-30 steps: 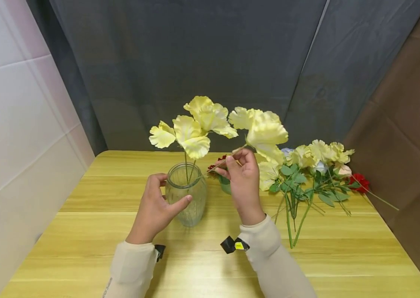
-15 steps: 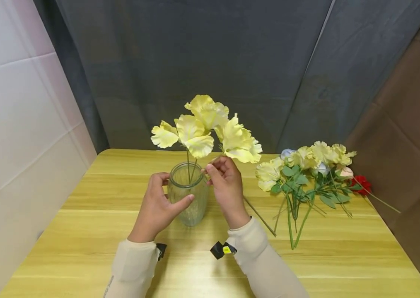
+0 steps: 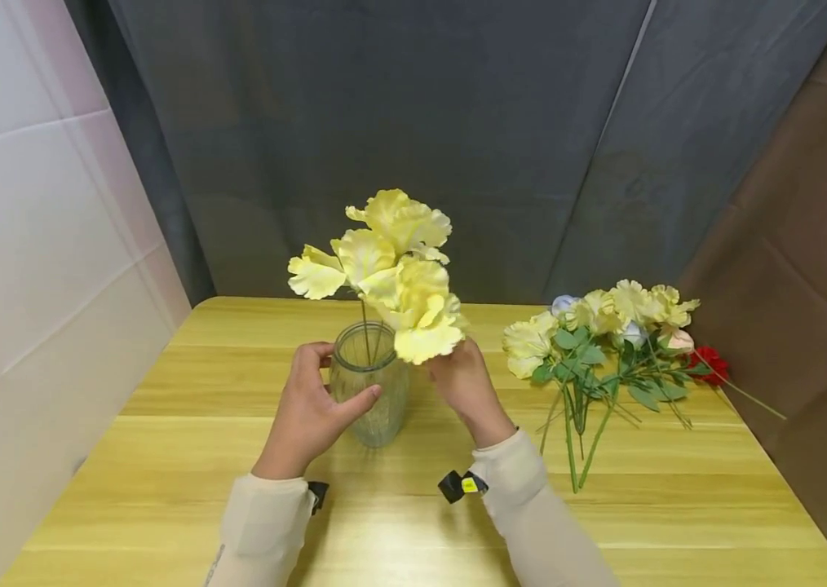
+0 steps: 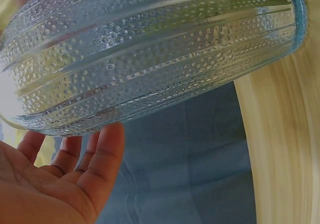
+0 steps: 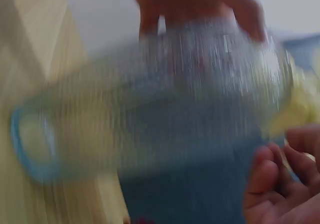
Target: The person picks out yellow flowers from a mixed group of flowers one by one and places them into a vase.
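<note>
A ribbed clear glass vase (image 3: 369, 403) stands upright on the table. My left hand (image 3: 307, 412) holds its left side, thumb across the front; in the left wrist view, fingertips (image 4: 110, 139) touch the dimpled glass (image 4: 150, 64). Yellow flowers (image 3: 395, 220) rise from the vase on thin stems. Close to the vase's right rim, my right hand (image 3: 466, 387) holds another yellow flower (image 3: 424, 318), whose head tilts forward and hides most of the fingers. Its stem is hidden. The right wrist view is blurred, with curled fingers (image 5: 265, 176) near the vase mouth.
On the right of the wooden table (image 3: 648, 522) lies a pile of yellow flowers (image 3: 634, 302) with green leaves and stems, beside a red flower (image 3: 709, 364). A dark curtain (image 3: 384, 98) hangs behind, and a brown cloth (image 3: 810, 269) borders the right side.
My right hand has brought the yellow flower leftward to the vase, and its head has swung down toward the front. The left hand stays on the vase.
</note>
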Demonstrator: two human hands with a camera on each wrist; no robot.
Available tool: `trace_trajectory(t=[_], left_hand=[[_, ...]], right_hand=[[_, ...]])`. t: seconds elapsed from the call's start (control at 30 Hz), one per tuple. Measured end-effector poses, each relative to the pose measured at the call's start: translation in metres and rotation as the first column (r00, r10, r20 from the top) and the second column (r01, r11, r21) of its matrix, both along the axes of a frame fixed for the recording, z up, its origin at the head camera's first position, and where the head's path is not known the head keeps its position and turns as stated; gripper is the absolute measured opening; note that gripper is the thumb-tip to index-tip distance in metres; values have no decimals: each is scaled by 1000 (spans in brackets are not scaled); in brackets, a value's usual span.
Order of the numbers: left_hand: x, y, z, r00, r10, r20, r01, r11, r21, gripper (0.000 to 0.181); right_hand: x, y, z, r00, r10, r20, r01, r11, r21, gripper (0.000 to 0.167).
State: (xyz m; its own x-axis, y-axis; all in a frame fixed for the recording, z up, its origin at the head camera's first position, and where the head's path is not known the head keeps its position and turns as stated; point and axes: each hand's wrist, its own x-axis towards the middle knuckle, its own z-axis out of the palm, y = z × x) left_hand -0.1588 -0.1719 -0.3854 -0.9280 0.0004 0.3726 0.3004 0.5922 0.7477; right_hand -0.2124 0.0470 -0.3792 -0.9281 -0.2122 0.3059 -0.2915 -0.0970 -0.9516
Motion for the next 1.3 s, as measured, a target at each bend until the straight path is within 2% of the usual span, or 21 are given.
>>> trace_trajectory(t=[0.07, 0.1, 0.13, 0.17, 0.23, 0.47, 0.67, 0.8, 0.9, 1.03, 1.07, 1.17, 1.3], left_hand=[[0, 0, -1, 1000, -3, 14, 3, 1000, 0, 81], [0, 1, -1, 1000, -6, 18, 6, 1000, 3, 81], [0, 1, 0, 1000, -6, 18, 6, 1000, 6, 81], [0, 1, 0, 1000, -6, 18, 6, 1000, 7, 81], [-1, 0, 0, 1000, -8, 11, 8, 1000, 14, 80], [-1, -1, 0, 1000, -12, 1, 12, 1000, 27, 79], [1, -1, 1, 1000, -12, -11, 12, 1000, 18, 78], [2, 0, 0, 1000, -9, 0, 9, 1000, 22, 79], [2, 0, -1, 1000, -11, 9, 11, 1000, 24, 79], [2, 0, -2, 1000, -12, 7, 12, 1000, 16, 80], [2, 0, -2, 1000, -13, 7, 13, 1000, 16, 79], [2, 1, -3, 1000, -10, 14, 10, 1000, 11, 80], [2, 0, -3, 1000, -1, 13, 1, 1000, 14, 81]], right_hand=[[-8, 19, -8, 999, 3, 36, -5, 998, 56, 20], [-11, 30, -11, 998, -47, 32, 41, 985, 168, 17], [-15, 40, -13, 996, -70, 46, 59, 975, 213, 13], [-18, 51, -15, 993, -99, 61, 82, 967, 240, 19], [-26, 73, -18, 983, -168, 80, 136, 942, 307, 17], [-44, 154, -27, 934, -331, 133, 244, 866, 437, 32], [-50, 193, -30, 883, -441, 163, 301, 796, 525, 36], [-54, 207, -30, 873, -470, 127, 295, 718, 631, 29], [-59, 216, -31, 880, -462, 110, 249, 646, 721, 21], [-68, 225, -39, 899, -426, 103, 174, 563, 808, 35], [-69, 225, -41, 901, -420, 109, 158, 550, 820, 38], [-73, 225, -46, 901, -412, 135, 119, 535, 837, 44], [-78, 221, -51, 889, -428, 163, 116, 554, 824, 47]])
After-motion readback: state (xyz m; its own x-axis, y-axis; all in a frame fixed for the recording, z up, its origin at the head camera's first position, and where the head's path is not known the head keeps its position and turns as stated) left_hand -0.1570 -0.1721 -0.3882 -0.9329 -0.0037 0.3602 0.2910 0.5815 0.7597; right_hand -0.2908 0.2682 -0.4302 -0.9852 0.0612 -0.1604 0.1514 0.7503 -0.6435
